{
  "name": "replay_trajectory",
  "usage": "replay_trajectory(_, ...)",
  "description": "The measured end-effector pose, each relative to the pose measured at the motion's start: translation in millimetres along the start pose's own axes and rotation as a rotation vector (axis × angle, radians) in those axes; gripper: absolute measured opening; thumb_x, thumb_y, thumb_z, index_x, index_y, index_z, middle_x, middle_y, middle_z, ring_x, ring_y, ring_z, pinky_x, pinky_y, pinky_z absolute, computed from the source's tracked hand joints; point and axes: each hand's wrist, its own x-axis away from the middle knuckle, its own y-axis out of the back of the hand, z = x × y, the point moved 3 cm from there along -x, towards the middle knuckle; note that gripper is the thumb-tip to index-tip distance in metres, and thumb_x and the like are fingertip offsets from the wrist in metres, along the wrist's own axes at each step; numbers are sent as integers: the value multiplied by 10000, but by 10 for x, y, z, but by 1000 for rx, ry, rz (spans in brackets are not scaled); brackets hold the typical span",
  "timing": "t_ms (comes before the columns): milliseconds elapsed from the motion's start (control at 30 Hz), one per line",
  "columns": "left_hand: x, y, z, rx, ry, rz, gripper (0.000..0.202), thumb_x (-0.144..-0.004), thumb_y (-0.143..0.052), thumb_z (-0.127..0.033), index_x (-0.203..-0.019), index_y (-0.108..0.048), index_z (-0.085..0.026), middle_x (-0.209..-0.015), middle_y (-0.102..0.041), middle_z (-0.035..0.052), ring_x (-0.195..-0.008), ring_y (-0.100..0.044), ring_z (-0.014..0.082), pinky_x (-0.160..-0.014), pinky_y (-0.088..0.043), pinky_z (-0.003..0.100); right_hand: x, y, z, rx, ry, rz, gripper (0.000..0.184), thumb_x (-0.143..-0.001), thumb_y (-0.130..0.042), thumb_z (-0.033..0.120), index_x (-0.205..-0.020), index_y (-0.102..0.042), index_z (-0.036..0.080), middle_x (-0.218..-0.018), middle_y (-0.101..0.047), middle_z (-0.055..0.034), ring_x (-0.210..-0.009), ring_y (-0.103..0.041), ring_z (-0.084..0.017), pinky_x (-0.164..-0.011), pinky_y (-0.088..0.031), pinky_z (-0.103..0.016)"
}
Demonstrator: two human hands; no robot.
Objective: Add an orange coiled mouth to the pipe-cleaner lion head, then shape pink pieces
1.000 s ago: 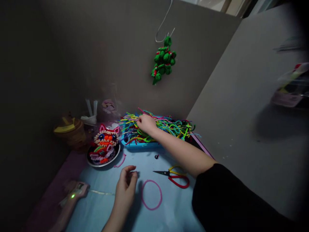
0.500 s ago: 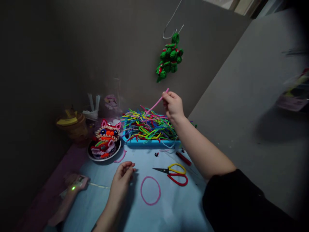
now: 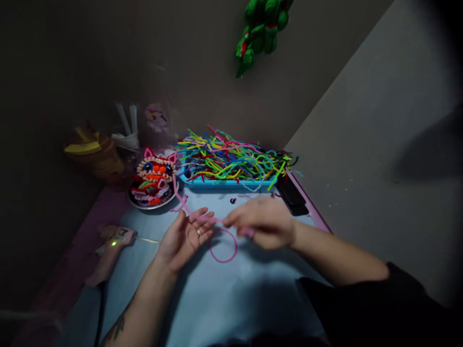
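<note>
My right hand is closed in a pinch on a pink pipe cleaner, low over the blue mat. The pipe cleaner runs left across my left hand, which lies palm up with its fingers apart under it. A pink pipe-cleaner ring lies on the mat between the two hands. Behind them a blue tray holds a heap of coloured pipe cleaners.
A pipe-cleaner lion head sits on a round plate at the left. A pink glue gun with a green light lies at the mat's left edge. A green ornament hangs on the back wall. Grey panels close in back and right.
My right hand pulled a pink pipe cleaner out of the heap, raised it, then brought it down to the mat. My left hand turned palm up under it. The camera tilted downward.
</note>
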Motion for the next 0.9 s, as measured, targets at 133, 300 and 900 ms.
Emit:
replay_trajectory(133,-16,43,-57,21,-124,-67,319,-979,-437,-323,-981,-679,-114,-847,-717,106,-788,-716,194,-698,-598,308,652,-541,-335,43,147,199,188,-813,-575,108,-840,-713,233,-933,-769,-99,-799,-744,-192,-711,-583,-288)
replay_trajectory(300,-41,61,-20,-100,-226,-94,177,-934,-479,-123,-891,-650,-111,-674,-635,43,-614,-663,146,-603,-578,253,1029,-631,-585,88,228,-197,162,-846,-545,129,-956,-646,191,-807,-756,-89,-712,-725,-158,-641,-572,-241)
replay_trajectory(900,-13,70,-49,147,-23,-126,332,-1020,-262,-132,-848,-544,-103,-590,-402,-61,-301,-344,-2,-265,-200,82,-391,205,-682,450,161,-359,169,-904,-540,183,-888,-707,201,-891,-745,-56,-833,-682,-169,-772,-524,-289)
